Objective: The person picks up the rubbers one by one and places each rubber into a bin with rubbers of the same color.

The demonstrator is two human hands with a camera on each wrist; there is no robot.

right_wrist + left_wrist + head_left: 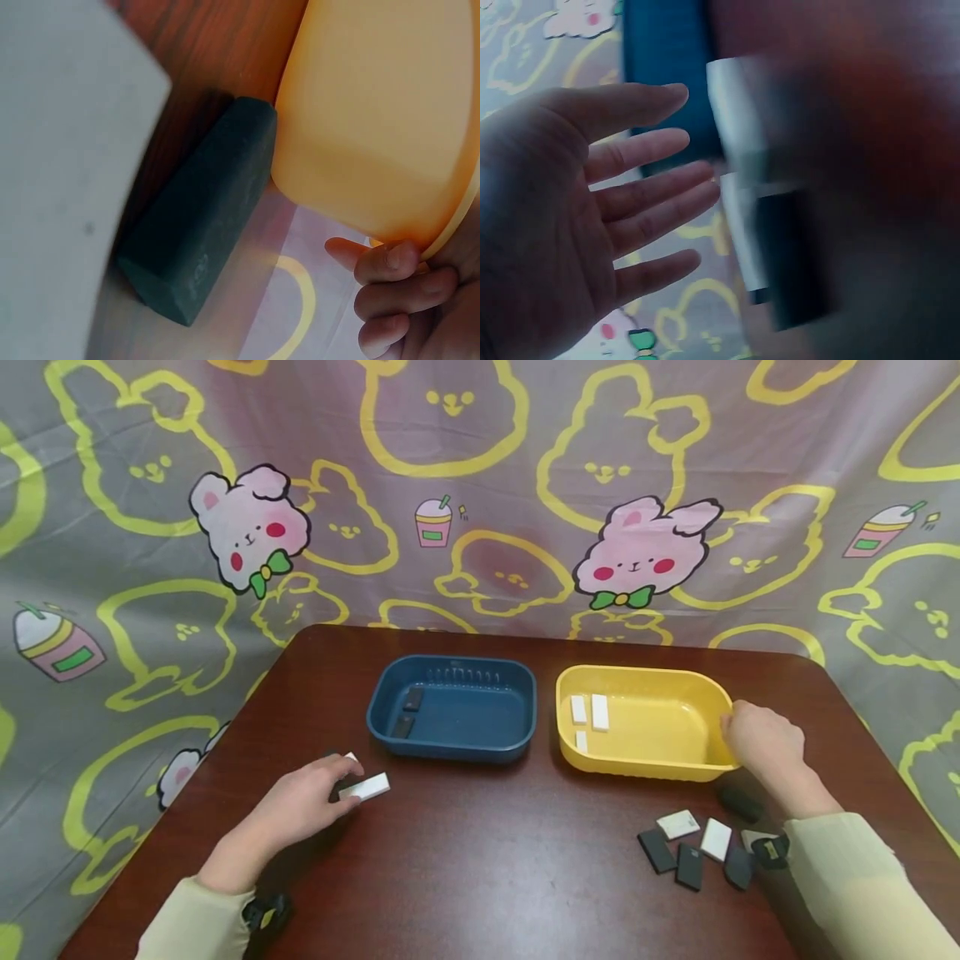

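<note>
While right fingers (pixel 405 294) grip the yellow tray (pixel 645 766), a white block (pixel 369 787) lies just beyond spread left fingers (pixel 639 153).

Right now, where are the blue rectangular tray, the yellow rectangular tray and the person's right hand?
Blue rectangular tray (pixel 472 712): head view, bare floor.
Yellow rectangular tray (pixel 656 731): head view, bare floor.
Right hand (pixel 767 743): head view, back of hand.

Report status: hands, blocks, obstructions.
Left hand at white block; right hand grips yellow bin's rim; three white blocks inside, others loose on table; nothing plainly blocking.
</note>
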